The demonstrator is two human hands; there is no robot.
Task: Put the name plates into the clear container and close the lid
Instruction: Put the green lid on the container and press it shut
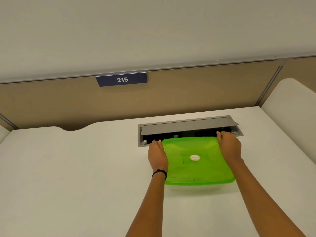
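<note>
One green lid [198, 161] sits on a clear container [196, 186] on a smooth white desk [68, 168]. The lid is see-through plastic, shiny, and square with round corners. It dips a little in the middle. One small round white sticker [195, 157] is stuck near its center, and faint hand-written letters sit just under the sticker and near the 6 o'clock edge. Only a thin strip of the clear container shows below the lid, so what is inside cannot be seen.

Two bare hands press on the lid. The left hand [157, 155] lies flat along the 9 o'clock edge, fingers together and curled over the far corner. One black band [159, 173] goes around that wrist. The right hand [230, 145] grips the corner at 1 o'clock, fingers bent over the rim.

Just past the lid, at 12 o'clock, is one gray metal cable box [189, 129] set into the desk, with its flat flap lifted.

One dark blue name plate [121, 79] reading 215 hangs on the tan fabric divider [51, 103], at 11 o'clock, well apart from the container.
</note>
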